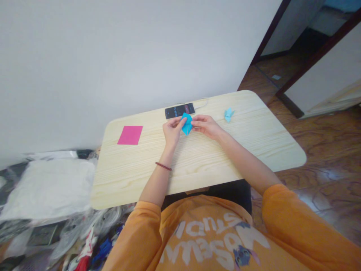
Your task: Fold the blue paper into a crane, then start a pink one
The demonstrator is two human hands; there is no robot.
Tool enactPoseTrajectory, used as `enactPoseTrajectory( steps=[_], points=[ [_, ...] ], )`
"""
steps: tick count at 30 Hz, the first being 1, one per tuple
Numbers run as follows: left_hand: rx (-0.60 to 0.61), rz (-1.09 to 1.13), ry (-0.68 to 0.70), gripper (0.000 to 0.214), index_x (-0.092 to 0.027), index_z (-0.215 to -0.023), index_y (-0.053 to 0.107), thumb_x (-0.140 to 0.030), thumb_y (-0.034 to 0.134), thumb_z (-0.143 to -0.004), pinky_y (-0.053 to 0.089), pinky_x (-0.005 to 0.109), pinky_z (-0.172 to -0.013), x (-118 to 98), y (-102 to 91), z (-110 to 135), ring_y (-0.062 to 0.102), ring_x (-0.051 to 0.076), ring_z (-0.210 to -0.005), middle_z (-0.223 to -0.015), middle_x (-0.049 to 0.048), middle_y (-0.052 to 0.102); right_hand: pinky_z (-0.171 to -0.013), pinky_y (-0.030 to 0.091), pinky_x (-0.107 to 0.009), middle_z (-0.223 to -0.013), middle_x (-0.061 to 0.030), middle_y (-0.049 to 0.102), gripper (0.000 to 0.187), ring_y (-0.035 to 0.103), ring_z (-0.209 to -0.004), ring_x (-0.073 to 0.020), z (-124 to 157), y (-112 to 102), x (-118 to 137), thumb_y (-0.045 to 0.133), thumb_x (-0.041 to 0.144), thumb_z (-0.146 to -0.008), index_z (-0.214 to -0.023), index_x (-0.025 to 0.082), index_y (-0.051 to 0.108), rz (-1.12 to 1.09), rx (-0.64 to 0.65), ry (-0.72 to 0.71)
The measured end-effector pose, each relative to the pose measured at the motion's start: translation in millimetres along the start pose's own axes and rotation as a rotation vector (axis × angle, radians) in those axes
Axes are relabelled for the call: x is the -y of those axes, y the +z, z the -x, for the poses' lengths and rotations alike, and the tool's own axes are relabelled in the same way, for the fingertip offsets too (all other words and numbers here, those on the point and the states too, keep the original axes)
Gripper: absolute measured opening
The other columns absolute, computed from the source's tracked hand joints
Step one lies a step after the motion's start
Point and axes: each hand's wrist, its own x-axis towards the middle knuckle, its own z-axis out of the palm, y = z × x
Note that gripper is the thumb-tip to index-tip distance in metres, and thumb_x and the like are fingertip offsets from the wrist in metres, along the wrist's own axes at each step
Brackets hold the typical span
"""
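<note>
A folded piece of blue paper [186,124] is held just above the light wooden table [135,169], near its far middle. My left hand [172,131] pinches its left side with closed fingers. My right hand [207,125] pinches its right side the same way. A red bead bracelet sits on my left wrist. Both arms reach forward from orange sleeves.
A black phone [179,110] with a cable lies just behind the paper. A pink paper square [130,135] lies at the table's left. A small folded blue paper figure [228,114] rests to the right. Bags and clutter [47,195] fill the floor on the left.
</note>
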Motion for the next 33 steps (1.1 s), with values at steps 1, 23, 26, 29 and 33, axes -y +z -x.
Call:
enactPoseTrajectory(
  steps=[1,23,26,29,33],
  points=[
    [0.007,-0.003,0.000,0.028,-0.019,-0.074,0.074,-0.043,0.082,-0.062,0.057,0.030,-0.068,-0.7,0.5,0.6,0.069,0.017,-0.070,-0.077,0.0040,0.075,-0.064,0.053,-0.025,-0.069,0.0023,0.068,0.038,0.064,-0.066,-0.0112,-0.2,0.4,-0.3,0.090,0.034,-0.045,-0.070,0.018,0.067,0.003,-0.010,-0.011],
    [0.085,0.128,-0.154,0.053,-0.017,-0.097,0.065,-0.033,0.088,-0.052,0.056,0.036,-0.082,11.3,10.6,8.8,0.072,0.021,-0.083,-0.085,0.0055,0.075,-0.071,0.055,-0.029,-0.071,0.0037,0.061,0.040,0.062,-0.069,-0.0118,-6.3,-0.3,-3.4,0.086,0.040,-0.049,-0.069,0.020,0.058,0.133,-0.295,-0.339],
    [0.077,0.167,-0.173,0.053,-0.017,-0.096,0.065,-0.033,0.088,-0.051,0.055,0.036,-0.083,13.6,12.0,9.1,0.072,0.021,-0.085,-0.084,0.0049,0.075,-0.070,0.056,-0.029,-0.071,0.0041,0.062,0.040,0.062,-0.068,-0.0111,-5.9,0.7,-4.3,0.086,0.040,-0.049,-0.069,0.020,0.057,0.122,-0.296,-0.353],
    [0.053,0.221,-0.218,0.054,-0.017,-0.094,0.067,-0.033,0.090,-0.048,0.055,0.035,-0.083,11.1,14.2,11.1,0.072,0.020,-0.083,-0.082,0.0037,0.075,-0.068,0.056,-0.029,-0.070,0.0043,0.062,0.042,0.062,-0.066,-0.0110,-7.3,1.2,-6.4,0.087,0.042,-0.048,-0.068,0.020,0.057,0.114,-0.318,-0.367],
    [0.008,0.273,-0.269,0.051,-0.017,-0.086,0.068,-0.031,0.091,-0.043,0.054,0.032,-0.081,4.4,17.7,14.7,0.071,0.018,-0.075,-0.073,0.0019,0.074,-0.064,0.057,-0.028,-0.067,0.0041,0.063,0.042,0.062,-0.062,-0.0108,-10.4,1.4,-9.9,0.087,0.043,-0.047,-0.066,0.019,0.058,0.094,-0.362,-0.399]
  ],
)
